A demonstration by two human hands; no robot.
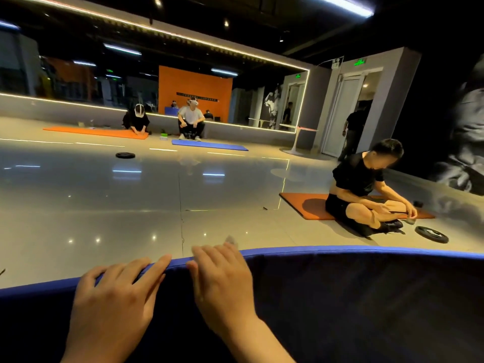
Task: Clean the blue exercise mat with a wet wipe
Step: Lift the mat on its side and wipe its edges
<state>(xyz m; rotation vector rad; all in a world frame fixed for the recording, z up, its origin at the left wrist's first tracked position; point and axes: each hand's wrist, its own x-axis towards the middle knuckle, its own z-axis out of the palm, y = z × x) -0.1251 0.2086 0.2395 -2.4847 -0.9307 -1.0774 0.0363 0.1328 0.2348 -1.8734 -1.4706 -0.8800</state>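
Blue foam exercise mat point(340, 297) is lying across the bottom of the view on the glossy pale tiled floor point(117, 200), its far edge showing as a brighter blue strip while the top surface is sitting in deep shadow. Both bare hands are resting at that far edge, side by side and close together. The left hand point(115, 292) is lying flat with its fingers spread and draped over the edge, gripping nothing. The right hand point(222, 279) is pressing down just beside it, fingers reaching past the edge; a small pale scrap, apparently the white wet wipe point(231, 240), is peeking out beyond the fingertips, though how it is held is hard to tell.

Farther off, a person in black is sitting cross-legged on an orange mat point(303, 205) to the right, with a black round weight plate point(432, 234) lying near their feet. Across the room, two more people are crouching by a long orange mat point(97, 132) and a second blue mat point(209, 145), and another dark weight plate point(125, 155) is sitting on the floor.
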